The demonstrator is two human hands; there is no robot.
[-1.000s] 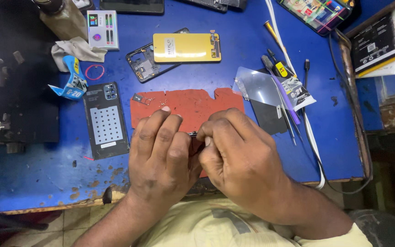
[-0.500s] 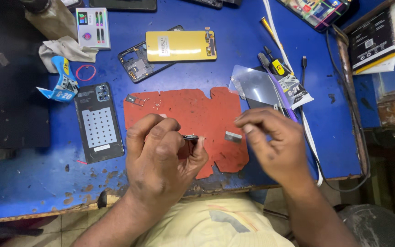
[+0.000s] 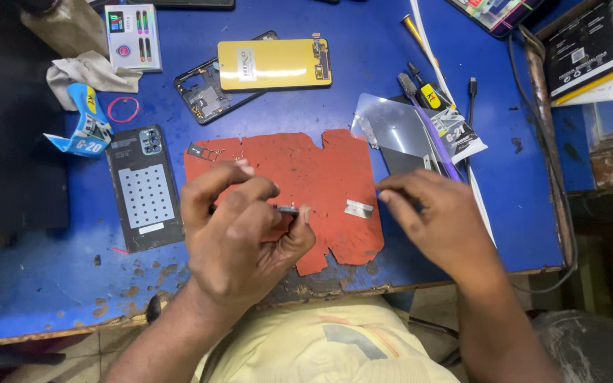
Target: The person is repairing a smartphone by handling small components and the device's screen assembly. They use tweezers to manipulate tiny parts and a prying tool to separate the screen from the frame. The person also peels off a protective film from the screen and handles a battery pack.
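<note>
Left hand (image 3: 239,237) pinching small dark part (image 3: 287,210), right hand (image 3: 438,220) loosely curled beside striped white packet (image 3: 457,131).

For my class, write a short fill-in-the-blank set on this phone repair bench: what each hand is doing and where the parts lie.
1. The left hand pinches a small dark part above the ____ mat.
2. The small silver piece lies on the mat, just left of the ____ hand.
3. The yellow phone lies on the ____ table.
4. The dark back cover lies to the ____ of the mat.

Missing words: red; right; blue; left
</note>
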